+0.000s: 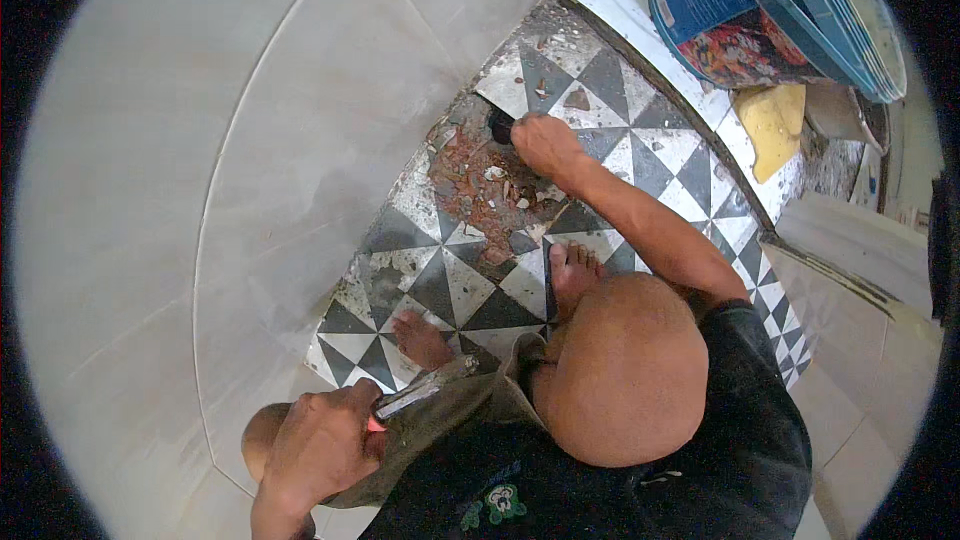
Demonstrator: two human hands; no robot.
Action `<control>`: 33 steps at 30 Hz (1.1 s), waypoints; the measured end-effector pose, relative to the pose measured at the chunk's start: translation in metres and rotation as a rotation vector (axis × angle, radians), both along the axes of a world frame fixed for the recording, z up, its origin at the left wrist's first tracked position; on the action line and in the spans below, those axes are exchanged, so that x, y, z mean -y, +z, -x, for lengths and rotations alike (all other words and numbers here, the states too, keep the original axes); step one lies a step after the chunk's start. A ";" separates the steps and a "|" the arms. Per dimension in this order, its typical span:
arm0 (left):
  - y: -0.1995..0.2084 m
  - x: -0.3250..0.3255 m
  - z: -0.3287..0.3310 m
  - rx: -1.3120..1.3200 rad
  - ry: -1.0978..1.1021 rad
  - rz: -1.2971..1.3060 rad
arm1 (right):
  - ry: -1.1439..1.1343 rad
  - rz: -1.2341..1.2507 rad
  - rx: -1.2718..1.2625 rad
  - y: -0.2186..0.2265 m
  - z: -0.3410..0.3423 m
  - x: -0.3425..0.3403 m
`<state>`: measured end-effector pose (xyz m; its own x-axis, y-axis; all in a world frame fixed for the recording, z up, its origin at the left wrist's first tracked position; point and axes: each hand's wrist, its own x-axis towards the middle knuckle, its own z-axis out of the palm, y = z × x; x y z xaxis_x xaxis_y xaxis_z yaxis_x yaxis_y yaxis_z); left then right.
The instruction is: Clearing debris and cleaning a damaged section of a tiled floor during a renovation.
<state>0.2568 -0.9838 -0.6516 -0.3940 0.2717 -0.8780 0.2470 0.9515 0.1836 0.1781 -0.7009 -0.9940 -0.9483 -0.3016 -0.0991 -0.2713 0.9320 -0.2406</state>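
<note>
At the lower left, my left hand (325,440) is closed round a tool (425,390) with a bare metal shaft and a red grip; its exact kind is hard to make out. My right hand (545,147) reaches down to the floor with curled fingers, beside a dark round spot (500,125) that may be a hole. Whatever those fingers hold, if anything, is hidden. Below that hand, a broken patch of floor (470,180) shows reddish rubble and loose chips. Black and white patterned tiles (450,285) surround it.
A pale tiled wall (300,140) rises along the left. Blue stacked buckets (740,20) stand at the upper right, above a yellow cloth or sponge (770,130). A dark raised edge (660,90) borders the tiles. My bare feet (575,270) are close to the rubble.
</note>
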 end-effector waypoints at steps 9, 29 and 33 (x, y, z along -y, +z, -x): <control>-0.003 0.015 -0.005 0.000 -0.029 -0.058 | 0.057 0.060 -0.058 0.014 0.000 0.014; -0.002 0.021 -0.006 0.007 -0.049 -0.163 | 0.307 -0.214 -0.016 -0.028 0.045 0.031; -0.003 0.021 -0.005 0.015 -0.059 -0.170 | 0.273 -0.154 0.047 -0.038 0.049 0.027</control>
